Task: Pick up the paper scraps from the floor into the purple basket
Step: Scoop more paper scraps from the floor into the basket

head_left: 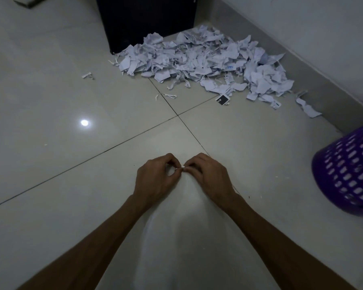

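White paper made up the whole job: a big heap of scraps [199, 59] lay in the upper middle of the frame, against a dark cabinet [147, 21] and the wall, with a few strays [87, 75] to its left and lower right. The basket [348, 172] stood at the right edge, well apart from the heap.

At centre frame the left hand [155, 181] and right hand [210, 178] met fingertip to fingertip, both with fingers curled, pinching 1 tiny white scrap [181, 168] between them.

Judging by the look, the scraps would weigh almost nothing, be soft and crumpled, and compress easily; they would not break but could flutter or slip out of a loose hold. Best taken by scooping a handful from the heap's edge with 2 hands cupped, squeezing lightly. Flat single bits on the glossy tile [71, 195] would likely need a fingernail pinch at a lifted corner.
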